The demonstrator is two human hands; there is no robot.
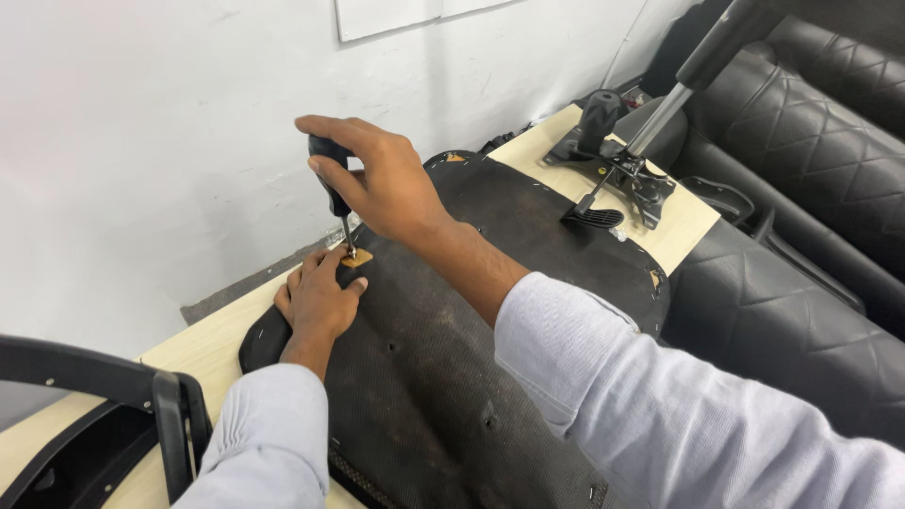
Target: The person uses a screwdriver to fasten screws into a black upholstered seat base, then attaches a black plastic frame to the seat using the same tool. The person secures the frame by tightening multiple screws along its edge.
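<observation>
We see the right hand (382, 179) wrapped around the black handle of a screwdriver (332, 188), fingers curled over the top and the thumb pressed along its side; the shaft stands nearly upright with its tip down on a small tan patch (357, 257) of bare wood in the chair seat underside (471, 358). The left hand (316, 302) lies flat on the dark fabric of that seat just beside the tip, fingers held close together and lightly bent, the forefinger touching the patch's edge. Whether a screw sits under the tip we cannot quite tell. The seat rests upside down on a light wooden table (203, 344). Farther along the table lies a black metal chair mechanism (617, 170) with its gas cylinder, well apart from both hands. Nothing here is a container.
</observation>
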